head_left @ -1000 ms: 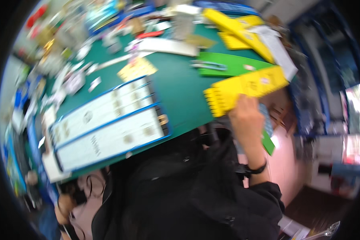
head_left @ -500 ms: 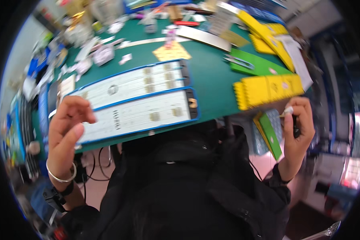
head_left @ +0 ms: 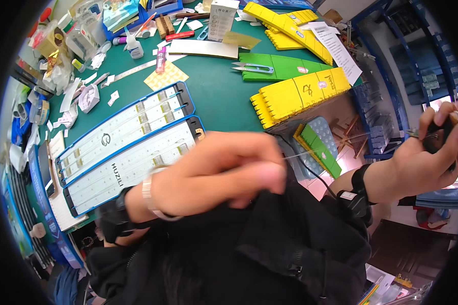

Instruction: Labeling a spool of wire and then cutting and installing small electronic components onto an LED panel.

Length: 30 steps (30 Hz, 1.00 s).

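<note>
My left hand point(head_left: 219, 175) is closed in front of my chest, the thumb pressed to the curled fingers. A thin clear line point(head_left: 310, 151) runs from its fingertips toward my right hand. Out at the right edge, my right hand point(head_left: 417, 152) is raised and closed round a small dark object point(head_left: 435, 138), whose kind I cannot make out. Beyond my left wrist lies an opened long flat case point(head_left: 109, 175) with blue edges. Its two white inner boards carry rows of clear strips; my left hand covers part of the near half.
Notched yellow foam boards point(head_left: 305, 96), a green foam board point(head_left: 290, 70) and blue-handled thread snips point(head_left: 254, 67) lie on the right of the green table point(head_left: 224, 96). Scraps of paper point(head_left: 89, 98), a small dropper bottle point(head_left: 134, 48) and a white box point(head_left: 222, 19) stand further back.
My left hand has swung right, from the case's left end to my chest, and its fingers have closed. My right hand has moved out to the right and up. The view has shifted.
</note>
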Motion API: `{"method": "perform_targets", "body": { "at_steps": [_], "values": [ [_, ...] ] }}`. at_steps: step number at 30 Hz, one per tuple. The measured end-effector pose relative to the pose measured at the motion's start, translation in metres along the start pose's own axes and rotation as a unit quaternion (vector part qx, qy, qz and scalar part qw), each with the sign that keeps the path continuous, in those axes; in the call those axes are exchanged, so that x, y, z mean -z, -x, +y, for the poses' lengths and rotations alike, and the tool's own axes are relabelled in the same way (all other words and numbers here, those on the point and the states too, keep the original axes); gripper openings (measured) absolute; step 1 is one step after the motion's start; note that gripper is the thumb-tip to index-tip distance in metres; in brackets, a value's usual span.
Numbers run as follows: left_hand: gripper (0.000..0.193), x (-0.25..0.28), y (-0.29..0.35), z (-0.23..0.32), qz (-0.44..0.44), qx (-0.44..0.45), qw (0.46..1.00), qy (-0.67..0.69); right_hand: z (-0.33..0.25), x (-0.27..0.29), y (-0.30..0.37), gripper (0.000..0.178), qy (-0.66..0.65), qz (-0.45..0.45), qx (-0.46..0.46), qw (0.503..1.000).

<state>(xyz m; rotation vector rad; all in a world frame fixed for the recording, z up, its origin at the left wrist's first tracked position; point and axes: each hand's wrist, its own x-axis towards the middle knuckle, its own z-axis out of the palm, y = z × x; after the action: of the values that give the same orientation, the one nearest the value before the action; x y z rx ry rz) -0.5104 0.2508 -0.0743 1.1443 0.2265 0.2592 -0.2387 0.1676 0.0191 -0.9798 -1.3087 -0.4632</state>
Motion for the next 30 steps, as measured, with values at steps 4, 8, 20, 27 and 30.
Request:
{"method": "perform_targets", "body": {
  "at_steps": [4,8,20,27,30],
  "values": [
    [0.034,0.031,0.069,-0.024,0.170,-0.112,0.979,0.024,0.026,0.008,0.019,0.023,-0.042,0.010,-0.092,0.995],
    [0.033,0.045,0.149,-0.038,0.318,-0.106,0.942,-0.029,0.024,-0.039,0.074,0.022,-0.155,-0.092,-0.215,0.960],
    [0.010,0.067,0.303,-0.098,0.762,-0.140,0.586,-0.238,-0.052,-0.185,0.186,0.008,-0.398,-0.591,-0.288,0.639],
    [0.010,0.089,0.313,-0.116,0.815,-0.126,0.498,-0.266,-0.068,-0.216,0.200,0.011,-0.424,-0.658,-0.269,0.561],
    [0.010,0.094,0.315,-0.120,0.846,-0.095,0.429,-0.300,-0.071,-0.222,0.205,0.012,-0.438,-0.672,-0.265,0.535]
  ]
}}
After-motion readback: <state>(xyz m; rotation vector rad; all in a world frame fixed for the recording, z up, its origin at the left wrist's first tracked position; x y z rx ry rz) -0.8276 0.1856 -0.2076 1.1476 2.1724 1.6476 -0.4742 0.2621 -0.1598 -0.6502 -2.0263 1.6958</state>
